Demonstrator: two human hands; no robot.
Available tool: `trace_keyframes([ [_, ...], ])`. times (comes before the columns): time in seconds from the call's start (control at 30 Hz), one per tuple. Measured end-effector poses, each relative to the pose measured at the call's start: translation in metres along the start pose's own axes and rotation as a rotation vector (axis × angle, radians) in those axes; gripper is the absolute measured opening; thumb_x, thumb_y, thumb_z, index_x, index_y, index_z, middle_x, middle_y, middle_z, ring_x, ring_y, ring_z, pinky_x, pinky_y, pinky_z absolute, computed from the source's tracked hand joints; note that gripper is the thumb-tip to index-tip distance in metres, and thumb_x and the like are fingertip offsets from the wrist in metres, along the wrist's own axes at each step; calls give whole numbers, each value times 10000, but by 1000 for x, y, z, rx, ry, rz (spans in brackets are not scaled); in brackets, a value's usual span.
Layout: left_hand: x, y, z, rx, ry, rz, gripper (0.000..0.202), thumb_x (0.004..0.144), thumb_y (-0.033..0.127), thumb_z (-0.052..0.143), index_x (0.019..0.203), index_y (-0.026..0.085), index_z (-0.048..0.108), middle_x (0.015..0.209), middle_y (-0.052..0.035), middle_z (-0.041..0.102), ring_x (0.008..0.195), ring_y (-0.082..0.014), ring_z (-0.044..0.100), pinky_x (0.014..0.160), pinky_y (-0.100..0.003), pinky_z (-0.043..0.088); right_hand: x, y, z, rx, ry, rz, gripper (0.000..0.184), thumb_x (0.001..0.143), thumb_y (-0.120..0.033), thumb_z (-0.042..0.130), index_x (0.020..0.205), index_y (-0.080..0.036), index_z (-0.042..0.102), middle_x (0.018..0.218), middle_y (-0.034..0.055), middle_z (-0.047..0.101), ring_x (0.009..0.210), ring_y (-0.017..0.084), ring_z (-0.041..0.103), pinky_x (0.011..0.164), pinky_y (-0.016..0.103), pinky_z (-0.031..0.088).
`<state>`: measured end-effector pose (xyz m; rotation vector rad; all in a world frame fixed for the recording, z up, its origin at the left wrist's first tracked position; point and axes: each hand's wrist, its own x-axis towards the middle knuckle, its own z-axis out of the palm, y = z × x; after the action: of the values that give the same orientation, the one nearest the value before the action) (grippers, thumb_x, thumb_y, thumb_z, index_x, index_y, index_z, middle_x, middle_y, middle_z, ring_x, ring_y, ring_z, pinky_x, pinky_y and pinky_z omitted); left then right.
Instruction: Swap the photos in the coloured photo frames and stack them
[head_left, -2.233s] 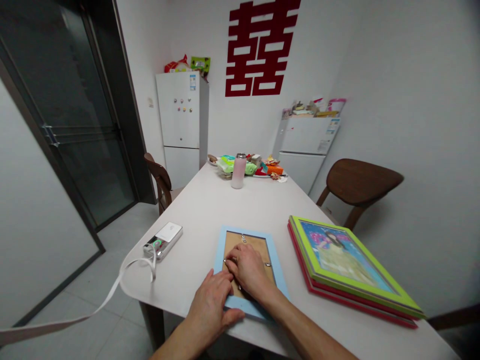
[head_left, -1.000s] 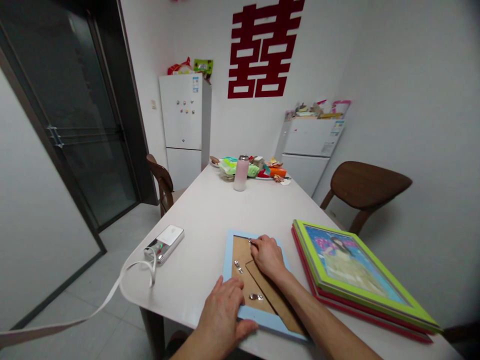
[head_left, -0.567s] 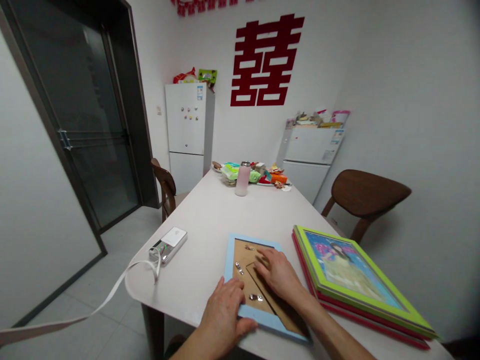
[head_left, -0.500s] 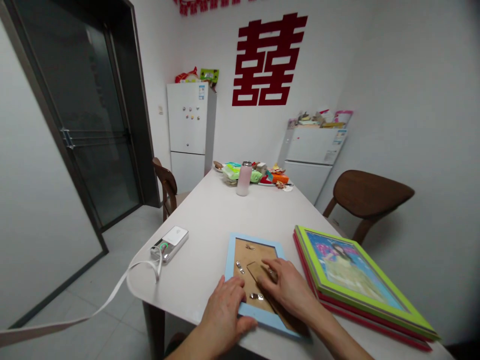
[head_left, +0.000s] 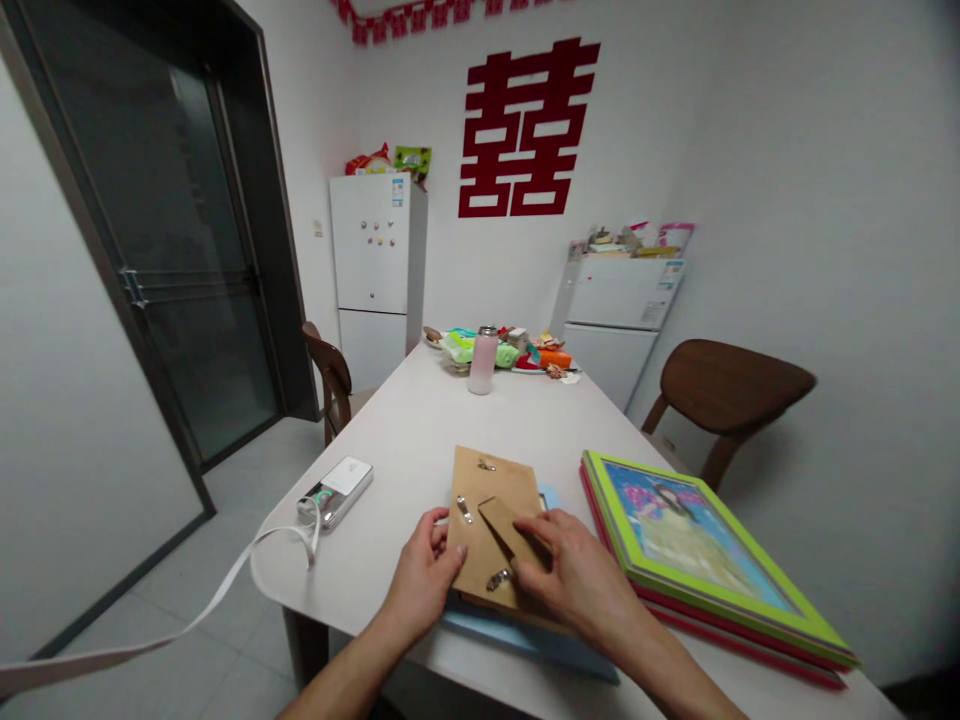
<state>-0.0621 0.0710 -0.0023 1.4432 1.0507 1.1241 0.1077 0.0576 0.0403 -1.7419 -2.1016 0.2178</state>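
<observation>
A brown backing board (head_left: 487, 520) with metal clips and a fold-out stand is lifted off a light blue picture frame (head_left: 525, 638) that lies face down on the white table (head_left: 420, 420). My left hand (head_left: 422, 580) grips the board's left edge, fingers curled round it. My right hand (head_left: 576, 575) holds the board's right side by the stand, thumb on top. The board tilts up toward me, and it hides most of the blue frame.
A stack of frames (head_left: 697, 545), green on top of red, lies to the right. A power bank (head_left: 335, 491) with a white strap sits to the left. A pink bottle (head_left: 480, 361) and snacks stand at the far end. Wooden chairs (head_left: 731, 385) flank the table.
The backing board has come out of the blue frame and now hangs above it in both hands. My left hand moved from the frame's corner to the board's edge.
</observation>
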Motion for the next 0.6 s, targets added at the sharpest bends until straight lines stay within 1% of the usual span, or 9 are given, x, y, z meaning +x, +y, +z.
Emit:
trace_keyframes([
  [0.07, 3, 2, -5, -98, -3, -61, 277, 770, 153, 391, 1047, 139, 390, 932, -61, 626, 827, -169, 600, 721, -289, 474, -2, -9, 1, 72, -8, -53, 341, 656, -276, 483, 960, -171, 596, 888, 76, 562, 862, 195, 507, 779, 279, 380],
  [0.1, 4, 3, -9, -130, 9, -85, 260, 775, 154, 380, 1034, 136, 399, 925, -57, 628, 812, -169, 604, 711, -284, 477, -3, -10, 2, 106, -5, -74, 334, 675, -290, 474, 968, -178, 590, 912, 77, 560, 874, 192, 506, 787, 278, 379],
  [0.17, 5, 1, -23, -136, 44, -111, 237, 777, 158, 376, 1007, 131, 423, 924, -54, 628, 798, -170, 608, 702, -277, 477, -5, -3, 7, 134, 23, -75, 347, 724, -326, 430, 1005, -174, 565, 962, 86, 555, 894, 193, 506, 797, 285, 379],
  [0.27, 4, -2, -54, -114, 92, -163, 232, 777, 169, 394, 996, 129, 456, 860, -42, 644, 745, -175, 620, 663, -281, 484, -9, 24, 14, 27, 58, 30, 383, 758, -326, 377, 1048, -130, 533, 969, 117, 558, 897, 212, 515, 804, 312, 373],
  [0.33, 4, -4, -73, -83, 120, -195, 225, 770, 166, 413, 979, 134, 488, 813, -34, 652, 714, -176, 623, 646, -284, 485, -14, 43, 19, -87, 33, 125, 386, 752, -311, 384, 1049, -113, 531, 937, 131, 569, 874, 231, 531, 781, 329, 379],
  [0.4, 3, -6, -86, -39, 136, -221, 207, 758, 159, 433, 942, 136, 527, 774, -33, 656, 683, -178, 623, 628, -289, 486, -19, 55, 24, -172, -15, 203, 387, 742, -309, 399, 1055, -117, 524, 914, 136, 576, 839, 243, 548, 735, 336, 390],
  [0.47, 4, -9, -93, 17, 143, -241, 190, 748, 161, 450, 902, 135, 558, 742, -36, 658, 657, -183, 621, 610, -295, 485, -21, 60, 29, -216, -51, 245, 397, 740, -305, 406, 1083, -126, 497, 896, 136, 582, 803, 242, 563, 689, 329, 394],
  [0.53, 6, -14, -97, 86, 156, -248, 185, 740, 170, 462, 884, 135, 572, 731, -33, 659, 654, -184, 619, 611, -296, 482, -22, 60, 33, -237, -61, 256, 415, 742, -280, 401, 1123, -126, 457, 883, 137, 587, 790, 237, 568, 666, 318, 390],
  [0.6, 10, -19, -100, 176, 208, -244, 199, 724, 180, 479, 894, 137, 573, 737, -25, 659, 672, -184, 617, 628, -291, 476, -21, 59, 36, -249, -63, 259, 424, 741, -244, 387, 1142, -114, 433, 878, 142, 588, 789, 237, 570, 661, 316, 386],
])
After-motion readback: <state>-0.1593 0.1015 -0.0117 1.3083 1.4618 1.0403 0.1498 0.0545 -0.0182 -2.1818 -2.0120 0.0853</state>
